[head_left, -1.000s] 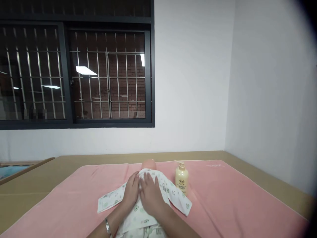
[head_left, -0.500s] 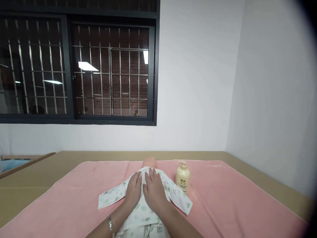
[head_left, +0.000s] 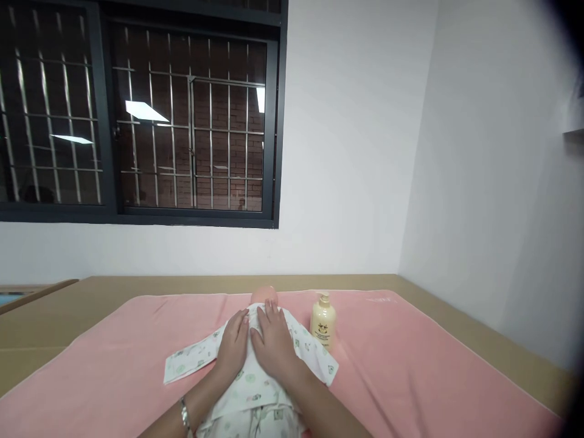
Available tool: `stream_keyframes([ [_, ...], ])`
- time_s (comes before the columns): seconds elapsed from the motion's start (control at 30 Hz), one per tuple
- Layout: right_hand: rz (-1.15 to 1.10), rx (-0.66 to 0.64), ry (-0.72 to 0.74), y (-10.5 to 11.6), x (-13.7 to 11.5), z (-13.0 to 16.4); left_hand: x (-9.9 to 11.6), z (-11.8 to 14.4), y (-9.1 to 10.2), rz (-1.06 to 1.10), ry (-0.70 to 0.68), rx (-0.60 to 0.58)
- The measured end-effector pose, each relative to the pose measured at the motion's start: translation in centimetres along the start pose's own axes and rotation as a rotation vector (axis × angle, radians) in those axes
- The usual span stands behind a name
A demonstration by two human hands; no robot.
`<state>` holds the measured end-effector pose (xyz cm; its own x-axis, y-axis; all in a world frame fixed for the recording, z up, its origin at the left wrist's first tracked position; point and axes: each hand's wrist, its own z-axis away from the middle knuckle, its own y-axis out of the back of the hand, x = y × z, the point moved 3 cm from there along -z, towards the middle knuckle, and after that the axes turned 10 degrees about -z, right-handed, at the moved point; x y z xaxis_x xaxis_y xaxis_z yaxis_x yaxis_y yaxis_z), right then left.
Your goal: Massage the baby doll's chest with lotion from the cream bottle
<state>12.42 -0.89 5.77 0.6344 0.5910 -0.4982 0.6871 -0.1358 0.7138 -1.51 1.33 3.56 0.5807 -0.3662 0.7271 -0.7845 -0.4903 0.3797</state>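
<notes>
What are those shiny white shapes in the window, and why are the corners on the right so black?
In the head view, the white shapes look like lamps mirrored in the window; in the head view, the black corners are probably the lens's edge; also in the head view, the lowest print on the pump bottle is too tiny to read.

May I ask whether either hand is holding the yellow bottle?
No, the left hand and right hand rest on the printed garment, while the bottle stands on the pink cloth.
</notes>
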Motion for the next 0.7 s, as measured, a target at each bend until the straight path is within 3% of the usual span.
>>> stream_keyframes([
  [0.13,0.011,-0.171,0.060,0.3,-0.2,0.0,1.9,0.5,0.2,0.078,0.075,-0.052],
  [0.27,0.028,-0.236,0.091,3.7,-0.6,-0.4,3.8,0.4,-0.4,0.188,0.083,-0.105],
  [0.33,0.018,-0.197,0.067,6.5,-0.5,-0.8,4.6,-0.3,-1.4,0.302,0.134,-0.137],
  [0.4,0.024,-0.122,-0.004,9.6,-0.1,-1.0,5.4,-1.2,-2.8,0.482,0.291,-0.212],
  [0.5,0.078,0.040,-0.173,13.3,1.3,-1.1,7.5,-2.3,-5.6,0.795,0.582,-0.451],
  [0.6,0.070,0.146,-0.409,15.1,3.4,-0.7,10.2,-3.3,-7.7,0.989,0.680,-0.588],
  [0.7,0.065,0.155,-0.452,15.3,4.9,-0.6,12.0,-3.9,-9.6,1.111,0.761,-0.621],
])
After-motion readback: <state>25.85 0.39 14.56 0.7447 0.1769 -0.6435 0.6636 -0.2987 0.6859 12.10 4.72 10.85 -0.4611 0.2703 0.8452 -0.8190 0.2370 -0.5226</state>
